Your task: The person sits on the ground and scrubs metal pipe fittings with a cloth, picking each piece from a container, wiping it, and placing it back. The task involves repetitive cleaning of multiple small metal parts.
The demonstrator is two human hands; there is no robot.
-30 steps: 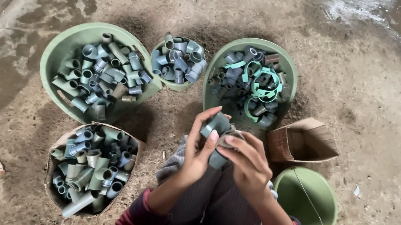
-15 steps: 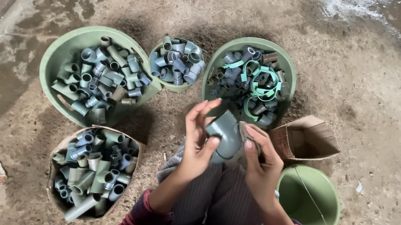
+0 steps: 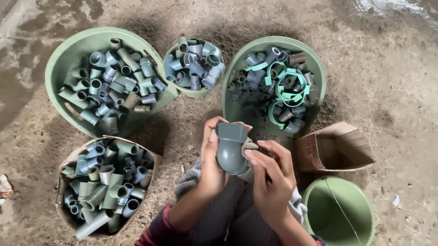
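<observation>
Grey pipe elbow (image 3: 231, 148) grasped by both hands' fingers (image 3: 213, 138), brown carton (image 3: 336, 146) just right

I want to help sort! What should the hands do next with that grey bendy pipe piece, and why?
Probably keep rubbing the elbow fitting a little more. The left hand grips it upright while the right hand presses a bit of cloth against its side, so wiping looks unfinished. The tubs of fittings sit just ahead.

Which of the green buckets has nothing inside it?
The green bucket at lower right, beside the cardboard box, has nothing inside; the other three hold grey pipe fittings.
</observation>
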